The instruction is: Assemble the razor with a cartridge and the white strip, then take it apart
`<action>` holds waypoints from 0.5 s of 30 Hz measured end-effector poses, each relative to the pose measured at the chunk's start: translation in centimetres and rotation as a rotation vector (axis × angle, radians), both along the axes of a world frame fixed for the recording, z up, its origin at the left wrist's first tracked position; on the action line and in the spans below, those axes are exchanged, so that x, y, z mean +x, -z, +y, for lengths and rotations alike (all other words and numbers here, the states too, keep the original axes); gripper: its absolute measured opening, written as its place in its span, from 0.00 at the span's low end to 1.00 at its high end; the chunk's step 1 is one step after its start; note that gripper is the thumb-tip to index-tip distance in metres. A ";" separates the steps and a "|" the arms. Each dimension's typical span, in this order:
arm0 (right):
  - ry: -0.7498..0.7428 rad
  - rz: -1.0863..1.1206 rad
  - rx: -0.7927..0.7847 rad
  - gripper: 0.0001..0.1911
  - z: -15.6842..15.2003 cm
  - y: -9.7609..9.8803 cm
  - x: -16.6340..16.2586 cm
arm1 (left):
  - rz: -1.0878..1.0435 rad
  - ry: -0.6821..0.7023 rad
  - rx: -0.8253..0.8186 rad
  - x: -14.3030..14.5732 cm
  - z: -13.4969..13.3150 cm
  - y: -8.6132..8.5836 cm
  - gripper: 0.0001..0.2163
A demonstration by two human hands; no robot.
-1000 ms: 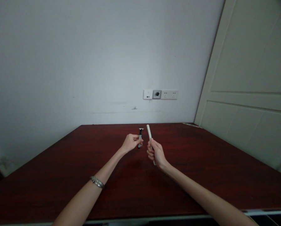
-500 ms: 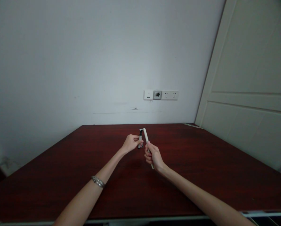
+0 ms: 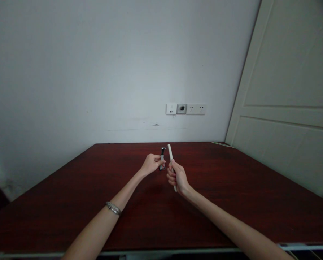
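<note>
My left hand (image 3: 151,164) reaches in from the left, with its fingers pinched on a small black-and-white T-headed object (image 3: 162,153). That object stands upright, a pale lower part under a black neck and a flat crosspiece on top; its exact kind is too small to make out. My right hand (image 3: 178,177) is wrapped around a slim white rod (image 3: 170,151), whose upper end rises above the fist and leans slightly left. A short piece of the rod shows below the fist. A small gap separates the rod's upper end from the T-shaped head.
Both hands are over a dark red wooden table (image 3: 101,173). Behind it rises a white wall (image 3: 129,72) with a row of sockets (image 3: 195,109). A pale panelled door (image 3: 286,90) borders the table on the right. A thin strip (image 3: 222,144) lies at the far right corner.
The white rod's upper end has shifted a little up and right, away from the T-shaped head, and stands more upright. My left hand keeps its hold, almost still.
</note>
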State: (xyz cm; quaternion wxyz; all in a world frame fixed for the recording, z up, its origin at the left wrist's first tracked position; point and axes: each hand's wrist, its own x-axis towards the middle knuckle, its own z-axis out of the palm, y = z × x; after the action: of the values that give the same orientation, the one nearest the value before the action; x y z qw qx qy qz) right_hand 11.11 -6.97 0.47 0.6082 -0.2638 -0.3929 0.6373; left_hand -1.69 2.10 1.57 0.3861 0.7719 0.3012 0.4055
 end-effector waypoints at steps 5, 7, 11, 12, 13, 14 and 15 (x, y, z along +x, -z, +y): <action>-0.021 0.006 -0.025 0.22 0.2 0.1 0.1 | -0.018 -0.002 -0.015 -0.1 0.1 0.0 0.11; -0.026 0.026 -0.009 0.22 0.2 -0.1 0.3 | -0.025 -0.001 -0.017 -0.1 0.1 0.1 0.12; -0.079 0.043 -0.017 0.22 0.3 -0.5 0.4 | -0.018 -0.002 -0.010 0.0 -0.2 0.0 0.11; -0.100 0.041 -0.030 0.22 0.3 -0.5 0.4 | -0.012 -0.003 -0.009 0.0 -0.3 -0.1 0.11; -0.118 0.039 -0.043 0.22 0.3 -0.4 0.4 | -0.003 -0.005 -0.008 0.0 -0.4 -0.1 0.11; -0.127 0.041 -0.051 0.22 0.2 -0.4 0.3 | 0.006 -0.009 -0.007 0.1 -0.4 -0.2 0.10; -0.127 0.046 -0.054 0.22 0.2 -0.3 0.3 | 0.015 -0.012 -0.006 0.1 -0.5 -0.2 0.10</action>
State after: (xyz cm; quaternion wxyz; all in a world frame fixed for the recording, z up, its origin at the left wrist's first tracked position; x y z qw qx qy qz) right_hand 11.44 -6.77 0.79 0.5680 -0.2401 -0.3775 0.6909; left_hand -1.64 1.62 1.80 0.3836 0.7721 0.3099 0.4009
